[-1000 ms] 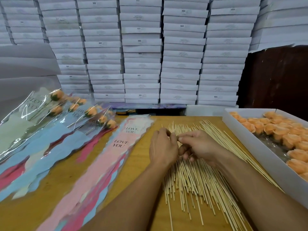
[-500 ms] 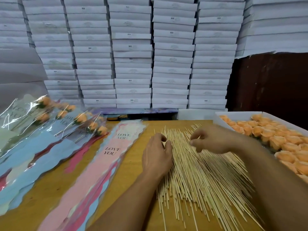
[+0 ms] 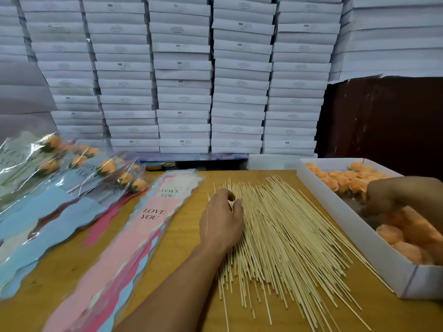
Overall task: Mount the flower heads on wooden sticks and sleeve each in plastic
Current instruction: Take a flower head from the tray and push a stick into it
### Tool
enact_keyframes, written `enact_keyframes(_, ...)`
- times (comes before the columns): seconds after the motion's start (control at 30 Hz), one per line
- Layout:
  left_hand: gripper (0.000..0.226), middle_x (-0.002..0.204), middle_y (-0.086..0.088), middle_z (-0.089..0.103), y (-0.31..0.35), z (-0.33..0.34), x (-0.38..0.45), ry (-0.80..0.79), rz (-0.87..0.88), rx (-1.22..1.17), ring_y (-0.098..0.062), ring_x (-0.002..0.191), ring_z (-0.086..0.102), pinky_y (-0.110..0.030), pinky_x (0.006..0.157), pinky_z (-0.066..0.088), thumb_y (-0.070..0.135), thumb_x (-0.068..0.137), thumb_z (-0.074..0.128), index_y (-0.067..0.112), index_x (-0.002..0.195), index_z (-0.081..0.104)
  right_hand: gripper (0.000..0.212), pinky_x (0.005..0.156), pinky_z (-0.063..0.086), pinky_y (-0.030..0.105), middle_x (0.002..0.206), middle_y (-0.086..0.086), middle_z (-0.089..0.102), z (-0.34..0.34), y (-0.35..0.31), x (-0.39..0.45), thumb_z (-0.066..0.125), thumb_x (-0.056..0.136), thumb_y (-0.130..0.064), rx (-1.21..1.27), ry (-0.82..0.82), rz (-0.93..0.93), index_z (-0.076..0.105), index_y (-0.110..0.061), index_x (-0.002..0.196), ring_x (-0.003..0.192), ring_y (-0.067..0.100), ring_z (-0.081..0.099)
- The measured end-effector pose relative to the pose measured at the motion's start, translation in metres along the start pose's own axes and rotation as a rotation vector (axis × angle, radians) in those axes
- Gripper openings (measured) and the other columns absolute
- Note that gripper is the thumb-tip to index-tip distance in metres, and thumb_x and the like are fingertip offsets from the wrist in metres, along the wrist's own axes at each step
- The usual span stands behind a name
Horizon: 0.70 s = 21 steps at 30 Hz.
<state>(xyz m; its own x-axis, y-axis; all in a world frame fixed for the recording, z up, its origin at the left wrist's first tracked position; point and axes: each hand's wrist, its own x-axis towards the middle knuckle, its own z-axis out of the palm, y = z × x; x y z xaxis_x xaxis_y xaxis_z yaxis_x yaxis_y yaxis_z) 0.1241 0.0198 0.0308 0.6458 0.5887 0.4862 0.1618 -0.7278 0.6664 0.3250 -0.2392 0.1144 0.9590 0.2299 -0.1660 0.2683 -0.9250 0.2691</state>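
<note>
sticks of pale wood lie fanned in a loose heap on the yellow-brown table, their far ends close together and their near ends spread toward the viewer. the left hand rests palm down on the left edge of the heap, thumb and forefinger curled toward each other at the far side; whether a stick is pinched between them cannot be told. the right hand reaches into the white tray at the right edge of the table, fingers bent down among the orange flower heads; motion blur and the wrist hide the fingertips, so whether it grasps a flower head cannot be told. the tray lies just beside the heap, a few sticks running along its near wall. flower heads fill the far end and the near end of the tray, with a bare patch between, under the right hand. empty plastic sleeves, pink, red and blue and printed "love you", lie stacked in a long strip left of the left hand. finished flowers, each on a stick and inside a clear sleeve, lie overlapped at the far left of the table, the heads pointing away from the viewer. stacked white boxes form a wall behind the table. a dark panel stands behind the tray.
</note>
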Motion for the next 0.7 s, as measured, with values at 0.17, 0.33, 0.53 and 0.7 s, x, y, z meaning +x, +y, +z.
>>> enact_keyframes(0.17,0.014,0.095,0.005,0.061,-0.001,0.001,0.001,0.004,0.001,-0.015,-0.016,0.085,0.058,-0.037,0.073,0.05,0.036,0.1,0.05,0.024,0.104,0.055,0.034,0.09,0.053,0.023,0.091,-0.008,0.058,0.006,0.003,-0.005,0.073,0.088,-0.034,-0.132,0.011,-0.008,0.066,-0.022,0.119,0.096,0.011,0.061)
enact_keyframes(0.33,0.012,0.092,0.003,0.061,0.0,-0.001,0.001,0.007,-0.003,-0.012,-0.019,0.083,0.057,-0.038,0.073,0.048,0.032,0.099,0.052,0.021,0.095,0.056,0.038,0.078,0.051,0.021,0.089,-0.006,0.055,0.008,-0.001,-0.009,0.072,0.089,-0.031,-0.165,0.025,0.004,0.061,-0.021,0.124,0.088,0.01,0.059)
enact_keyframes(0.53,0.013,0.091,0.004,0.06,0.0,0.001,0.0,0.005,0.011,-0.013,-0.017,0.083,0.057,-0.039,0.073,0.05,0.031,0.099,0.052,0.02,0.095,0.057,0.032,0.056,0.052,0.016,0.092,-0.003,0.063,0.007,0.005,-0.011,0.069,0.093,-0.022,-0.14,-0.028,-0.009,0.064,-0.013,0.123,0.077,0.008,0.064)
enact_keyframes(0.7,0.013,0.09,0.005,0.06,-0.001,0.001,0.001,0.002,0.007,-0.004,-0.016,0.083,0.056,-0.039,0.074,0.05,0.031,0.1,0.052,0.02,0.095,0.058,0.023,0.074,0.06,0.02,0.1,0.0,0.069,0.006,0.013,-0.004,0.072,0.09,-0.018,-0.04,-0.062,-0.021,0.068,-0.013,0.112,0.09,0.013,0.07)
